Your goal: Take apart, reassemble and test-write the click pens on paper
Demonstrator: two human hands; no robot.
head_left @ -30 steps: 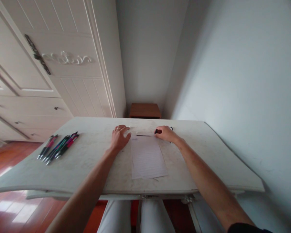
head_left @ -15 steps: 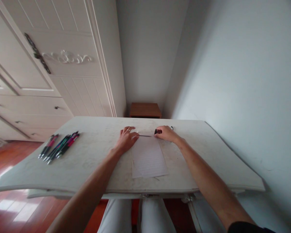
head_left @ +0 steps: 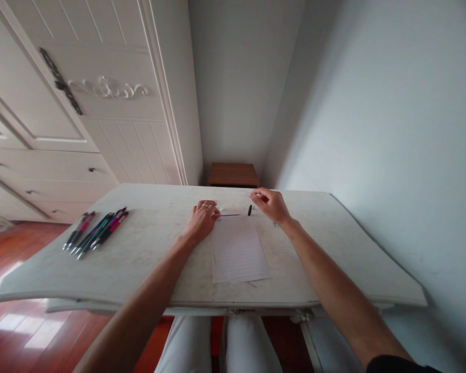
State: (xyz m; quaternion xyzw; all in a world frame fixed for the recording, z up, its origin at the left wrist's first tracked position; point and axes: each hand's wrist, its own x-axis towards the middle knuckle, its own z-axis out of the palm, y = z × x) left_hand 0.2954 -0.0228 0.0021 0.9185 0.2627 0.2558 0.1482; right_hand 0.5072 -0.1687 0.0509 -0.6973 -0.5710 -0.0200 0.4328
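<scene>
The pen refill (head_left: pixel 230 214) lay left to right on the counter (head_left: pixel 147 228), beyond the lined paper (head_left: pixel 238 254); the nearer left hand (head_left: pixel 204 217) apparently pinched its left end; the right hand (head_left: pixel 271 205) had curled fingers, contents untellable, with a black pen part (head_left: pixel 249 210) lying lengthwise away, between it and the refill.

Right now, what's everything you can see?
Lined paper: at least one, white, mid-table
Thin straight stick: one, dark, paper's far edge
Small oblong piece: one, black, right of stick
Slim pens: several, black, pink, green, table's left
Flat table: one, white, centre
Panelled cabinet: one, white, left
Boxy wooden furniture: one, brown, behind
Plain walls: two, grey, back, right
Glossy floor: one, reddish, beneath
Trousered legs: two, white, under table
Left hand: one, bare, at stick
Right hand: one, bare, near oblong piece
</scene>
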